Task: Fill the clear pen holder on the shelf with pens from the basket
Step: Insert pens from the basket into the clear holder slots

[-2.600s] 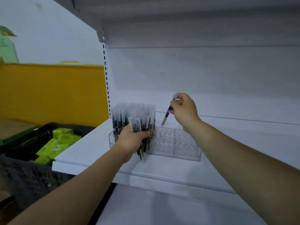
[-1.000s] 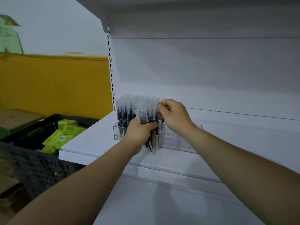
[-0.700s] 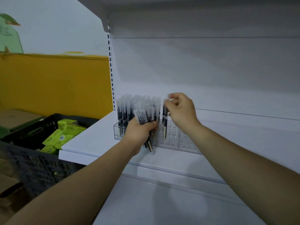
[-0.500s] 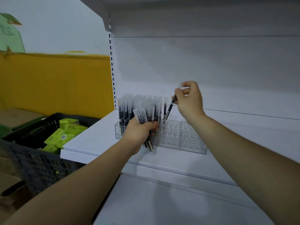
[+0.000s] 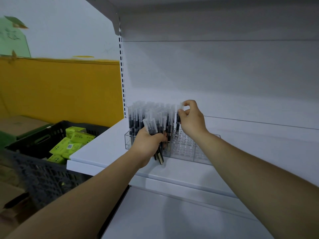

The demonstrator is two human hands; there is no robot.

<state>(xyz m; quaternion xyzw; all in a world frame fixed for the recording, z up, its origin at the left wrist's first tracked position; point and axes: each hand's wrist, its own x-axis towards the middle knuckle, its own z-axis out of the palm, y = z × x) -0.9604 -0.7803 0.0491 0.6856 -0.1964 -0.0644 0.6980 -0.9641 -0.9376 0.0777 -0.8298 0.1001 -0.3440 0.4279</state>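
On the shelf (image 5: 103, 149), the clear pen holder (image 5: 189, 150) is half filled, one pen (image 5: 178, 120) pinched by the right hand (image 5: 191, 119), a bundle (image 5: 151, 125) gripped by the left hand (image 5: 148, 144).

Of the person I can see just two arms. The left forearm (image 5: 89, 195) and the right forearm (image 5: 255, 175) are bare from the lower edge of view up to the wrists, smooth, tapering toward the hands. The left grip (image 5: 148, 142) and the right grip (image 5: 191, 119) are bare hands, seen from the back, knuckles rounded.
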